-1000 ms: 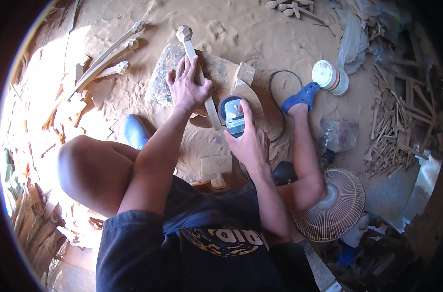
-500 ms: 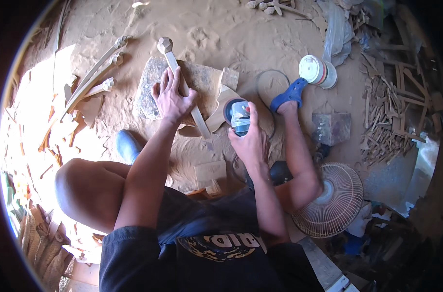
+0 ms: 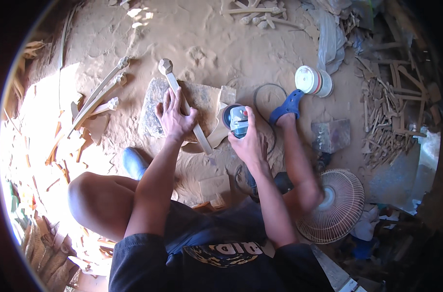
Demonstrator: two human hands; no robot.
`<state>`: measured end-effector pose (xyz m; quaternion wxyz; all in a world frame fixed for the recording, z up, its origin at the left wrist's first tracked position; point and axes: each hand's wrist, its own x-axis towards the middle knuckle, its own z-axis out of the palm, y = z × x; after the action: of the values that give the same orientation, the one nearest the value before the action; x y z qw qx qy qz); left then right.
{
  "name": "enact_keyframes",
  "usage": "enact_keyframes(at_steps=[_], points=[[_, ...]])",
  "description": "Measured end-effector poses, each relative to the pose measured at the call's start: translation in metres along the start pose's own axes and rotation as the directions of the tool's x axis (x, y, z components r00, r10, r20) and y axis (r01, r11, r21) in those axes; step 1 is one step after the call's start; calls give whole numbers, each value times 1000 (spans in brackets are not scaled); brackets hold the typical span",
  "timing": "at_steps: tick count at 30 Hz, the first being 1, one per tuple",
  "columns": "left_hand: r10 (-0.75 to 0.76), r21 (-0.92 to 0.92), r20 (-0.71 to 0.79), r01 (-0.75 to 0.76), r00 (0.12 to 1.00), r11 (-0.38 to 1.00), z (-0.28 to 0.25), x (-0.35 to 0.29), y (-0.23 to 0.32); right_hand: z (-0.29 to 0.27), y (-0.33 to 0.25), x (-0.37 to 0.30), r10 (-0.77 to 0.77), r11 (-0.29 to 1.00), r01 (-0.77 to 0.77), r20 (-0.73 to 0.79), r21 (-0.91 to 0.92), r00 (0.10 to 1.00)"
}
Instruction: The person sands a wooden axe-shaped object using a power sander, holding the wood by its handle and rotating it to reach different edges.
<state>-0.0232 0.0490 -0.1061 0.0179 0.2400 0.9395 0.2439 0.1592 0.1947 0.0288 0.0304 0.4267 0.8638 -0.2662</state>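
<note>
My left hand [image 3: 176, 119] presses a pale wooden stick [image 3: 200, 136] with its fingers wrapped over it. The stick's faceted knob end [image 3: 165, 66] points away from me, and it lies slantwise across a worn block [image 3: 153, 108]. In my right hand [image 3: 249, 145] is a small power sander [image 3: 239, 120] with a round disc, a blue-green body and a red spot on top. The disc sits to the right of the stick, apart from it. A curved flat wooden piece [image 3: 219, 127] rests between the block and the disc, partly hidden.
Several knobbed wooden sticks [image 3: 97, 100] lie at left. A round white tub [image 3: 306, 80] stands beyond my blue clog [image 3: 288, 107]. At right are a caged fan [image 3: 336, 209], a grey box [image 3: 331, 136] and a heap of wood pieces [image 3: 382, 117]. A dark cord [image 3: 271, 86] loops on the sandy ground.
The whole view has shifted, so the block and stick appear lower. The sander's disc seems slightly nearer the stick. Both hands keep their hold.
</note>
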Motion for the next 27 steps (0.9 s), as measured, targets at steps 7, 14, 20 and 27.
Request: enact_keyframes(at_steps=[7,14,20,27], points=[[-14,-13,26,14,1000,1000,-5,-2,0,3,-18,7,-27,1000,26,84,13,996],[-15,-30,11,15,1000,999,-6,2,2,-1,-23,13,115,992,-117,33,57,993],[-13,-49,32,15,999,999,-6,1,7,-1,-3,1,65,993,-73,81,93,995],[-1,-69,7,1,1000,998,-7,-1,10,-15,32,-28,147,982,-142,-31,125,989]])
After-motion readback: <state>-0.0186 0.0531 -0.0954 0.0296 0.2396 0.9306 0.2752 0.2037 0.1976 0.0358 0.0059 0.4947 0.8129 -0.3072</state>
